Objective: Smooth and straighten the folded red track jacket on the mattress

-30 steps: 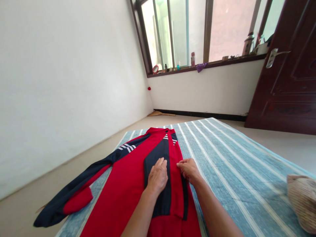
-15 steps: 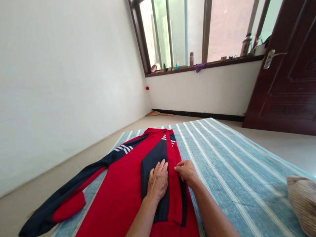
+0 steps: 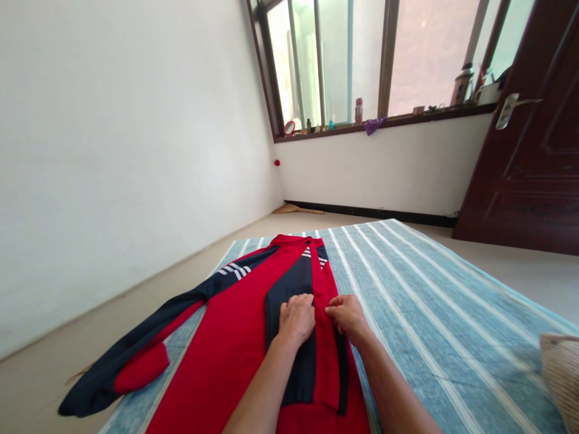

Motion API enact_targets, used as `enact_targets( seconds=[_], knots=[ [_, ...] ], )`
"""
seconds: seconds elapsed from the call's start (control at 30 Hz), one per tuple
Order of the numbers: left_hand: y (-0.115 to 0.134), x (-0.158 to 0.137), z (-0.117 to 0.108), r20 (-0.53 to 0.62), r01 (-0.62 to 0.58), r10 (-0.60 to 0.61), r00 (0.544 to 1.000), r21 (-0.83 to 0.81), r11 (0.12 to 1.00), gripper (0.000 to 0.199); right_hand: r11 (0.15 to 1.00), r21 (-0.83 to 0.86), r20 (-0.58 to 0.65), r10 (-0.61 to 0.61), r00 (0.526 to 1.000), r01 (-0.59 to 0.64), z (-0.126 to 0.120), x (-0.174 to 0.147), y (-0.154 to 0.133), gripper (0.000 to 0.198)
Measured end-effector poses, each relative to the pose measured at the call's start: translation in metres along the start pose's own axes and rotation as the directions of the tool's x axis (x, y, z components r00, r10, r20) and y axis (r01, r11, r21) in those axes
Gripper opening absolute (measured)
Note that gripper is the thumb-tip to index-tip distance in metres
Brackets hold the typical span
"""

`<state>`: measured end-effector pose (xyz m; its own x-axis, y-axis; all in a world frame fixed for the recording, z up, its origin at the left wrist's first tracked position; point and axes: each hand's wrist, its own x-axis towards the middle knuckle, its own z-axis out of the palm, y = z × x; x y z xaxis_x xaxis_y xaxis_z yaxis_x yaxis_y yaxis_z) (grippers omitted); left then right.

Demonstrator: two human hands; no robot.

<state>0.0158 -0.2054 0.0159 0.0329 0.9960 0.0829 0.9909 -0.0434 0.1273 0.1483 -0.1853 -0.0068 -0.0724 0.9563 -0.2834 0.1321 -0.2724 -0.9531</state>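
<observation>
A red and navy jacket (image 3: 217, 355) with white stripes at the shoulders lies spread on a blue striped bed cover. One sleeve (image 3: 289, 283) is folded down lengthwise over the body, while the other sleeve (image 3: 131, 337) stretches out to the lower left, its red cuff bent back. My left hand (image 3: 296, 319) rests on the navy part of the folded sleeve, fingers curled in at the border with the red strip. At the right edge of that sleeve, my right hand (image 3: 349, 314) pinches the red fabric between thumb and fingertips.
The blue cover (image 3: 420, 313) extends to the right, with a beige woven item (image 3: 561, 374) at its edge. A white wall (image 3: 136, 150) rises on the left. Beyond are a broom (image 3: 294, 209), a windowsill (image 3: 335, 131) holding bottles, and a dark red door (image 3: 520, 181).
My left hand has gone from lying flat with fingers stretched out to having them curled on the sleeve. My right hand keeps its pinch. The view has shifted slightly.
</observation>
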Motion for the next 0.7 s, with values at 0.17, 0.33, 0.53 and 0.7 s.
enact_targets(
  seconds=[0.17,0.33,0.53,0.7],
  knots=[
    [0.004,0.018,0.003,-0.075,0.039,-0.039,0.996,0.001,0.999,0.045,1.000,-0.020,-0.014,-0.006,1.000,0.006,0.001,-0.001,0.000,0.008],
    [0.002,0.021,0.029,-0.001,0.061,-0.061,0.998,0.048,0.997,0.053,0.999,-0.034,-0.027,0.002,1.000,-0.003,0.002,0.000,0.002,0.007],
    [0.004,0.021,0.030,0.021,0.064,-0.066,0.998,0.091,0.994,0.057,0.998,-0.064,-0.027,0.027,0.999,-0.029,0.000,0.001,0.002,0.028],
    [0.005,0.022,0.025,0.050,0.072,-0.076,0.996,0.083,0.994,0.057,0.991,-0.136,-0.029,-0.011,1.000,0.007,0.000,0.004,0.006,0.032]
  ],
)
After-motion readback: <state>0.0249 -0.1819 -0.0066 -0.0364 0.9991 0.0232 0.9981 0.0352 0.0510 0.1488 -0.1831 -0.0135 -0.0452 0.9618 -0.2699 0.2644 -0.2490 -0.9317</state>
